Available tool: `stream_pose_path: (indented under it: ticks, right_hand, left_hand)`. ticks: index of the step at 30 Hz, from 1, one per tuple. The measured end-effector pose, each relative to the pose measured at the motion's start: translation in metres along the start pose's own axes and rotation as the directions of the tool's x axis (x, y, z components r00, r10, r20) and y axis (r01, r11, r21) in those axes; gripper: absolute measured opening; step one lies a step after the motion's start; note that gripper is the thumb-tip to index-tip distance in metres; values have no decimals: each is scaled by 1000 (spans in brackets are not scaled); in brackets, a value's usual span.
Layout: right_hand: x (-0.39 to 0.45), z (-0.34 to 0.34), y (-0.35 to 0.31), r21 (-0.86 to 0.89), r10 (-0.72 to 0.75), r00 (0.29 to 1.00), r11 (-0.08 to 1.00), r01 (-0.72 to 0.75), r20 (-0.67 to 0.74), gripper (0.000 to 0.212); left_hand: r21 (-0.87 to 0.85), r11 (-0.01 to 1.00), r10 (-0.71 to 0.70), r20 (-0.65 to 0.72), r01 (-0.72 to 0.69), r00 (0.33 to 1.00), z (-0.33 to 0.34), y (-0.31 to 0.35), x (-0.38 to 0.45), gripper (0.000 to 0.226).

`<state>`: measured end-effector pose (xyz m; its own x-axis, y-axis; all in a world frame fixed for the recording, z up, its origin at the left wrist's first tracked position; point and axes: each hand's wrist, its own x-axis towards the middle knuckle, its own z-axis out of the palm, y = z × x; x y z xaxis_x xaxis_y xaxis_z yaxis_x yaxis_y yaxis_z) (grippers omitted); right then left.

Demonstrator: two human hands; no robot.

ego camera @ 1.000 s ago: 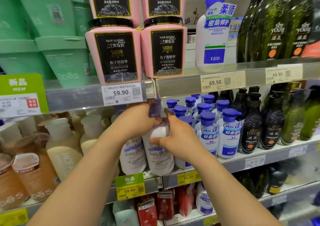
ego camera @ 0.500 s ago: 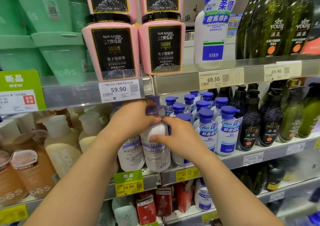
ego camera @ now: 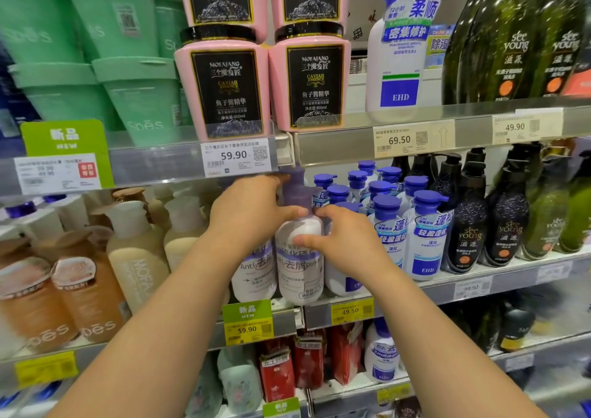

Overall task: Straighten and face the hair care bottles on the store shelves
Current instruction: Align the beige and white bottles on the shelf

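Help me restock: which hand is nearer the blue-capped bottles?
Right. The right hand grips the purple-pump bottle directly beside the blue-capped bottles; the left hand holds that bottle's far side, farther away.

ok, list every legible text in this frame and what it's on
"MOFAJANG", "CAVIAR ESSENCE": pink jar
"EHD": tall white bottle
"see young": dark green bottle
"Spēs": green tub
"59.90": white price tag
"69.50": shelf tag
"49.90": right shelf tag
"Anti-": white bottle gripped by left hand and right hand
"NEW", "59.90": green-yellow tag
Smaller print: blurred.
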<state>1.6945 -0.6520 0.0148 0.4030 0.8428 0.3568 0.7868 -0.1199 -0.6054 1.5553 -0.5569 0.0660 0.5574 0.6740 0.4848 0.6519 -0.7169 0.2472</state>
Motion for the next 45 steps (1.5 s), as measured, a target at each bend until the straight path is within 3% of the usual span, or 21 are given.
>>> stream_pose_path:
  ticks: [6, 9, 14, 20, 26, 30, 32, 35, 37, 39, 45]
  right_hand:
    - [2, 6, -16, -144, -18, 1000, 989, 17, -2, 49]
    - [3, 12, -19, -144, -5, 1000, 990, 2, -18, 53]
    - [7, 9, -15, -22, 3, 997, 1000, -1, 80, 53]
    - [-1, 11, -9, -45, -17, 998, 999, 20, 60, 54]
    - [-7, 5, -12, -67, -21, 1000, 997, 21, 12, 55]
    - [-14, 3, -18, -32, -37, 984, 999, 32, -173, 45]
    - [-15, 5, -19, 0, -24, 973, 1000, 24, -229, 47]
    - [-14, 12, -21, 28, 46, 981, 999, -42, -189, 63]
    - [-13, 18, -27, 6, 69, 988, 998, -69, -135, 75]
    - [-12, 21, -36, -44, 66, 993, 997, -70, -97, 79]
    - [-3, 25, -42, -161, 83, 996, 983, -87, -37, 84]
  left_hand:
    - [32, 999, -11, 126, 7, 992, 17, 2, -5, 73]
    - [56, 998, -25, 61, 21, 998, 19, 5, -7, 65]
    - [122, 991, -48, -25, 51, 999, 21, 9, -11, 61]
    - [0, 996, -91, 3, 91, 996, 23, 3, -20, 66]
    - [-12, 985, -175, -137, 175, 975, -1, -20, -31, 41]
    - [81, 976, -184, -199, 204, 963, -10, -26, -39, 19]
    - [143, 955, -220, -247, 261, 944, -10, -29, -44, 28]
    - [81, 941, -292, -294, 329, 910, -10, -35, -51, 61]
    - [16, 941, -327, -222, 338, 919, -5, -40, -46, 79]
    - [-39, 940, -342, -89, 340, 936, 0, -39, -36, 82]
    - [-15, 962, -264, 181, 271, 947, 6, -33, -30, 48]
